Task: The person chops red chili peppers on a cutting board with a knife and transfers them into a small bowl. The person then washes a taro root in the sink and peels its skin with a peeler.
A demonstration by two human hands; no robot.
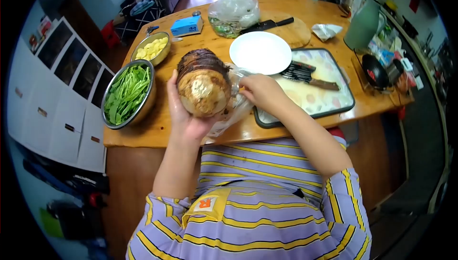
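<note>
A large brown taro (202,88) with a pale cut end facing me rests in my left hand (183,112), whose fingers wrap around its left side and underside. My right hand (260,93) pinches a thin clear plastic bag (234,116) just right of the taro. The bag hangs between both hands, down to the table's front edge. Behind my right hand lies a patterned cutting board (329,95) with a dark rim. On it are a wooden-handled knife (324,84) and other dark blades. A white plate (260,52) overlaps the board's far left corner.
On the wooden table (129,138), a bowl of leafy greens (128,95) and a bowl of yellow chunks (152,49) stand left. Farther back are a blue box (186,26), a bag of vegetables (234,14), a cleaver (267,24) on a round board (293,31), and a green jug (362,26).
</note>
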